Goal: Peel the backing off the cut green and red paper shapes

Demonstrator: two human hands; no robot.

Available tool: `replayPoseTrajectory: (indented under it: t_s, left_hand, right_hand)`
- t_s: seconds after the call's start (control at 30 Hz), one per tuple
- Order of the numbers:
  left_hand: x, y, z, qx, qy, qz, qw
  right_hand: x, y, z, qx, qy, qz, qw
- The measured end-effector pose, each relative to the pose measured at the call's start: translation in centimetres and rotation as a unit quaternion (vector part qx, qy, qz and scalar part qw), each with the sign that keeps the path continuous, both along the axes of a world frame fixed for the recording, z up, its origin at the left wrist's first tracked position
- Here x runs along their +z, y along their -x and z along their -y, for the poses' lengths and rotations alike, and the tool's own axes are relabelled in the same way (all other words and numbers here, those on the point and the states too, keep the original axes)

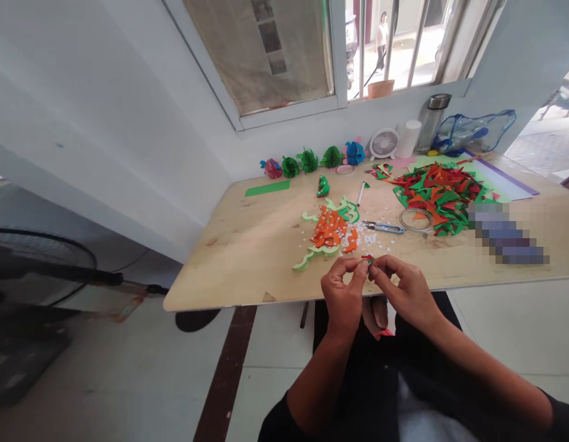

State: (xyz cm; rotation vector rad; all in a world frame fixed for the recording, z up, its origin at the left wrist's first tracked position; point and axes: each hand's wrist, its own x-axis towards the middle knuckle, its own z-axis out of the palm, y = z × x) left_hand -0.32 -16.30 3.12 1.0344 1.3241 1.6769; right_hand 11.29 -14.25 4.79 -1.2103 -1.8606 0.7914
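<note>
Near the table's front edge, my left hand (345,290) and my right hand (406,288) meet at their fingertips. Pinched between them is a small red and green paper piece (367,259), mostly hidden by the fingers. Just beyond lie a heap of orange paper cutouts (328,228), wavy light green strips (316,253) and scattered white bits (371,242). Blue-handled thread snips (384,228) rest on the table past my right hand, with a roll of clear tape (415,220) beside them.
A large pile of red, orange and green paper pieces (443,190) covers the right side of the table (238,245). Along the wall stand several paper figures (307,161), a small white fan (384,143), a bottle (435,123) and a clear blue-edged bag (475,132).
</note>
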Motion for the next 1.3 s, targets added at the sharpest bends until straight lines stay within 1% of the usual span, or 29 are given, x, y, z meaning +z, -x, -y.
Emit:
replayPoseTrajectory:
  t_s: [0.17,0.3,0.53,0.63,0.73,0.87,1.13,1.3]
  left_hand:
    - [0.0,0.0,0.1,-0.011,0.007,-0.006,1.0]
    - [0.1,0.0,-0.2,-0.026,0.035,0.004,0.999]
    - [0.1,-0.1,-1.2,-0.04,0.06,0.076,0.995]
    - [0.1,0.0,-1.5,-0.046,0.066,0.098,0.992]
    - [-0.1,0.1,-1.8,-0.041,0.065,0.088,0.993]
    - [-0.4,0.4,-2.2,-0.035,0.067,0.07,0.995]
    - [-0.7,0.7,-2.8,-0.047,0.08,0.098,0.991]
    - [-0.9,0.8,-2.8,-0.044,0.065,0.068,0.995]
  right_hand:
    - [0.2,-0.2,0.0,-0.009,0.025,0.012,1.0]
    - [0.2,-0.3,-0.4,-0.008,0.043,0.019,0.999]
    - [0.2,-0.4,-1.2,-0.013,0.073,-0.001,0.997]
    - [0.0,-0.4,-1.5,-0.004,0.078,-0.008,0.997]
    - [-0.3,-0.3,-2.0,0.003,0.082,-0.013,0.997]
    - [-0.6,0.0,-2.6,-0.008,0.092,-0.007,0.996]
    - [-0.7,0.2,-3.0,0.009,0.096,-0.009,0.995]
    - [-0.7,0.3,-3.4,0.0,0.102,-0.012,0.995]
